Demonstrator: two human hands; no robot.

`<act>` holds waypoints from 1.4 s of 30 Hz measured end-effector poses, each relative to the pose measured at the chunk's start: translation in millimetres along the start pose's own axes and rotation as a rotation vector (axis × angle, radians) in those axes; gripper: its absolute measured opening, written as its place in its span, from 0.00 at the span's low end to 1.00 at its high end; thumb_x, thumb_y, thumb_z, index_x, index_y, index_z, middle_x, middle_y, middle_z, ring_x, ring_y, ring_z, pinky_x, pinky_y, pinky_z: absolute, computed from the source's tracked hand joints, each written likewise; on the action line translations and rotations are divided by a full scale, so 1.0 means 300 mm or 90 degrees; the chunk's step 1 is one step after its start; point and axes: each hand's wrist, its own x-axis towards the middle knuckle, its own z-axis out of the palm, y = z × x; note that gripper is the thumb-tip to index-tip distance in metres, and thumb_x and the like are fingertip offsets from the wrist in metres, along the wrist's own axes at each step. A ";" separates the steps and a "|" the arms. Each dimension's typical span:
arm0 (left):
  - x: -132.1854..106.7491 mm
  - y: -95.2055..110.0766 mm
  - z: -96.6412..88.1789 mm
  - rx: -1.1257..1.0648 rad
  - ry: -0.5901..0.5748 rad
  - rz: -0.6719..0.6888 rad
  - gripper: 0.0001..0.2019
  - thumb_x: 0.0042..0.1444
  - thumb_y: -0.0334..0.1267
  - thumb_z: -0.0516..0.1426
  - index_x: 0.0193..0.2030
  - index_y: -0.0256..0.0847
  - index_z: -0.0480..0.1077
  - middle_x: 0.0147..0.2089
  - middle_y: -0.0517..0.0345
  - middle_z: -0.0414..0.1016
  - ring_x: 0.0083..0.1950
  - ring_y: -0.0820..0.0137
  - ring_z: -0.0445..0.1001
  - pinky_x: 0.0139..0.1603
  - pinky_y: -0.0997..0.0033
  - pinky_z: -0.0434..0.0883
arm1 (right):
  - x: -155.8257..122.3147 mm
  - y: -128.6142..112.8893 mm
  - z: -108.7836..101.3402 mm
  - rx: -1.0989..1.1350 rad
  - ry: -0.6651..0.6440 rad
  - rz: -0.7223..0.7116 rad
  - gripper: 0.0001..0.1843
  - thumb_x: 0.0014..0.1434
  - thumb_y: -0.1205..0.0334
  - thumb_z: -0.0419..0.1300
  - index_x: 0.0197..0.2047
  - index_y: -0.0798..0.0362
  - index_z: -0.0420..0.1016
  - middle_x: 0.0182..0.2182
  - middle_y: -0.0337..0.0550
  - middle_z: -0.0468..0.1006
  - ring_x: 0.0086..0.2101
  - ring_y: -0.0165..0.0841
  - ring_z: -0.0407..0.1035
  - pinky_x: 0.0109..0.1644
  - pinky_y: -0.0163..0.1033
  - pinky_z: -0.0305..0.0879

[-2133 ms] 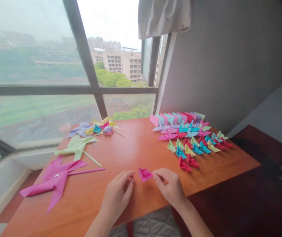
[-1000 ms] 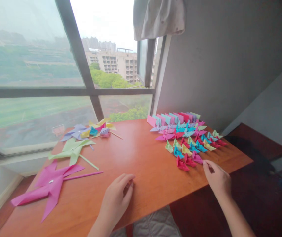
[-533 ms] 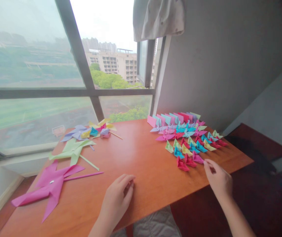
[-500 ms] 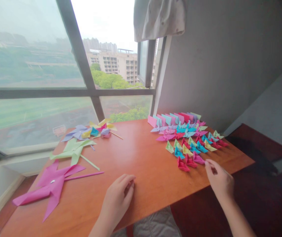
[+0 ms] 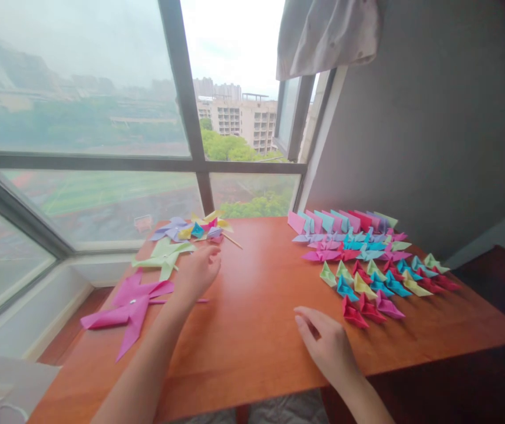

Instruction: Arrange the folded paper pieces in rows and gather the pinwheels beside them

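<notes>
My left hand [image 5: 199, 272] reaches over the left part of the table, its fingers loosely bent and nothing seen in them. It is beside a green paper pinwheel [image 5: 164, 254], partly covering that pinwheel's stick. A magenta paper pinwheel [image 5: 139, 301] lies nearer, its stick passing behind my left forearm. Just beyond the hand are a purple pinwheel [image 5: 171, 228], a yellow pinwheel [image 5: 223, 224] and small folded paper pieces, one of them blue [image 5: 197, 230]. My right hand [image 5: 327, 341] hovers near the table's front, thumb and fingers slightly apart, holding nothing. Right of it sit red paper boats [image 5: 355, 313].
Rows of coloured paper boats [image 5: 380, 284], paper cranes [image 5: 323, 254] and upright folded papers [image 5: 327, 221] cover the right side of the wooden table [image 5: 252, 330]. Windows [image 5: 79, 88] stand behind, with a grey wall [image 5: 433, 118] at right. A socket with a cable [image 5: 0, 406] is at lower left.
My left hand has moved forward to the pinwheels. My right hand has drawn left, away from the magenta boat. The view has turned left; the paper pieces appear to stay in place.
</notes>
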 end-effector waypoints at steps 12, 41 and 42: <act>0.292 -0.170 0.075 0.187 -0.075 0.170 0.24 0.51 0.18 0.53 0.53 0.42 0.71 0.61 0.44 0.67 0.58 0.54 0.68 0.52 0.59 0.68 | 0.000 0.036 0.038 0.065 -0.045 0.040 0.15 0.65 0.58 0.52 0.43 0.52 0.80 0.39 0.47 0.83 0.39 0.36 0.78 0.43 0.36 0.75; -0.058 0.112 -0.012 -0.704 -0.081 -0.110 0.22 0.62 0.47 0.56 0.59 0.38 0.66 0.49 0.45 0.78 0.47 0.62 0.77 0.44 0.67 0.73 | 0.003 0.023 0.040 0.107 -0.031 0.062 0.14 0.65 0.59 0.52 0.43 0.52 0.79 0.39 0.47 0.82 0.38 0.36 0.78 0.43 0.37 0.74; -0.096 0.151 -0.006 -0.826 -0.127 -0.155 0.21 0.61 0.47 0.58 0.58 0.39 0.68 0.49 0.46 0.78 0.47 0.63 0.77 0.45 0.69 0.72 | 0.002 0.018 0.037 0.112 -0.029 0.061 0.14 0.65 0.59 0.52 0.44 0.52 0.78 0.39 0.47 0.82 0.38 0.36 0.77 0.43 0.37 0.74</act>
